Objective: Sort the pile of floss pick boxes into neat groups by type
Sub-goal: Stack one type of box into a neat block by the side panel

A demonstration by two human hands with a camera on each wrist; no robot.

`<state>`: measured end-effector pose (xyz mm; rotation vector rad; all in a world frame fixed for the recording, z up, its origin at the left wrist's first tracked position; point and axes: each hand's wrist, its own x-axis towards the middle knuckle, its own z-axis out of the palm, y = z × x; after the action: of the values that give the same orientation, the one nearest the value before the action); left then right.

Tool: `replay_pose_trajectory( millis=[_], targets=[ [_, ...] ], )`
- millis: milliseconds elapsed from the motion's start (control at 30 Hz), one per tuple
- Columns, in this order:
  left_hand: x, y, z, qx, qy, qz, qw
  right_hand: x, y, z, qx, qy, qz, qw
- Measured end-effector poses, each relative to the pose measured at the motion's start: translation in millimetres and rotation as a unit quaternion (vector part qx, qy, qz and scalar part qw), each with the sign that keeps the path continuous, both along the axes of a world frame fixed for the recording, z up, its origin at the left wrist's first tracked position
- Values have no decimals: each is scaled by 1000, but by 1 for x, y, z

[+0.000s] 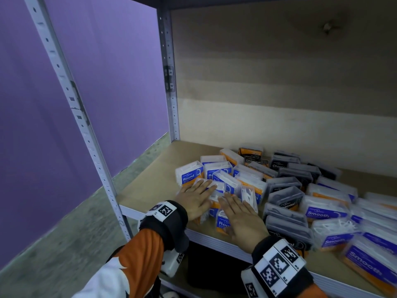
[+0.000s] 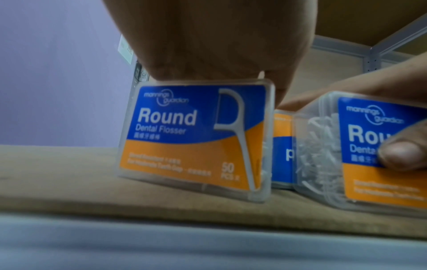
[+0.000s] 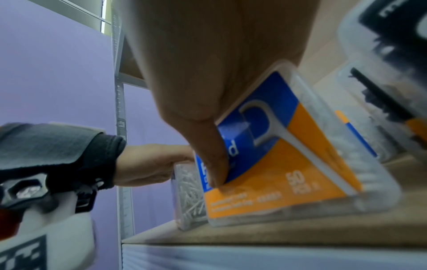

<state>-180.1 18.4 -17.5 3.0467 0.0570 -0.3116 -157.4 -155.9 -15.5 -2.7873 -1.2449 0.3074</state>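
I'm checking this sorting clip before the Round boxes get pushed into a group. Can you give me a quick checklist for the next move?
1. Both hands on Round boxes: ok. Left hand and right hand lie flat on them.
2. Front Round box label readable: ok.
3. Bare shelf board to the left for a group: ok.
4. Front boxes back from the shelf edge: ok, though near.
5. Charcoal boxes kept separate: not ok, they touch the Round cluster.
6. No stray type beneath the hands: cannot tell.
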Motion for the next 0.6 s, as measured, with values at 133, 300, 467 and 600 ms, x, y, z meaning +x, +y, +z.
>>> replay_pose_trajectory(
  millis=[133,300,467,600],
  targets=[
    [1,1,-2,-1,-1,-1,1000,0,0,0,-3,-1,0,1000],
    [2,1,-3,-5,-5,-1,1000,1,0,-1,-8,-2,1,1000],
    [1,1,-4,-1,-11,-1,1000,0,0,0,-10,-5,1,1000],
    [2,1,-3,-2,-12,-4,1000,0,0,0,-12,0,-1,1000]
  ],
)
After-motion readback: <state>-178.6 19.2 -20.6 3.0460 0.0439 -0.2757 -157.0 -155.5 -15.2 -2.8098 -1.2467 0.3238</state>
